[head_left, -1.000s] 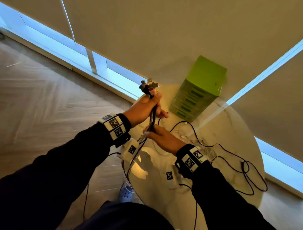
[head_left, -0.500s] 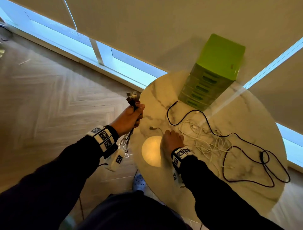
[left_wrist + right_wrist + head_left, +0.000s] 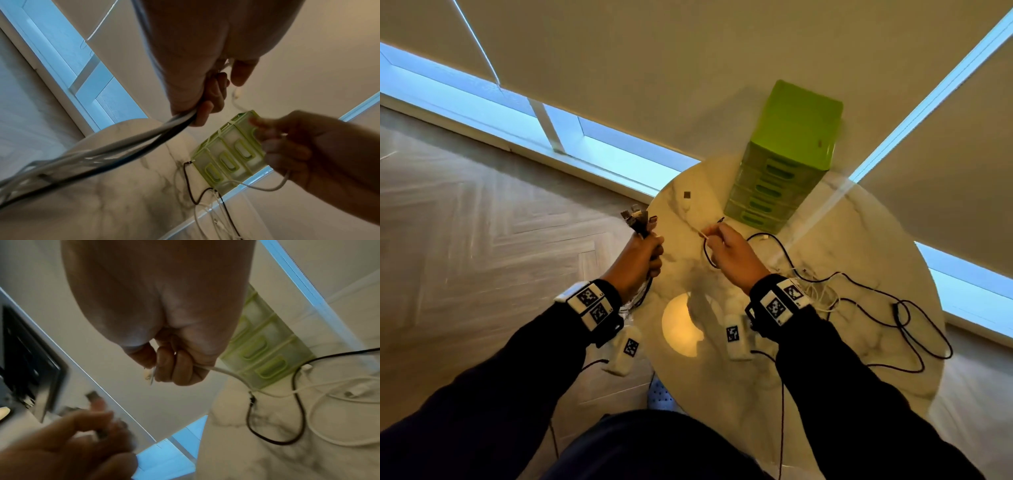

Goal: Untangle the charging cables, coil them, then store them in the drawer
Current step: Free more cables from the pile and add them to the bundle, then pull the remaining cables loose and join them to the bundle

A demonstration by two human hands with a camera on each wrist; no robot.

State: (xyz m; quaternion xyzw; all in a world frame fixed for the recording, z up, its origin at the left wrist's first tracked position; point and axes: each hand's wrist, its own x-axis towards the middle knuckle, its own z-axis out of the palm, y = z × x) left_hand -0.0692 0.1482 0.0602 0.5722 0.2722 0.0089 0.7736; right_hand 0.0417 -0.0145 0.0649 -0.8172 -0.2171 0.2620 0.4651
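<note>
Gripping cable bundle in left hand, frame centre | pinching white cable in right hand | below green drawer unit

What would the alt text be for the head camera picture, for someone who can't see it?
Seen from above, a person's left hand grips a bundle of cables with the plugs sticking up, while the right hand pinches a white cable over a round marble table. Loose black and white cables and green drawers sit on it.
</note>
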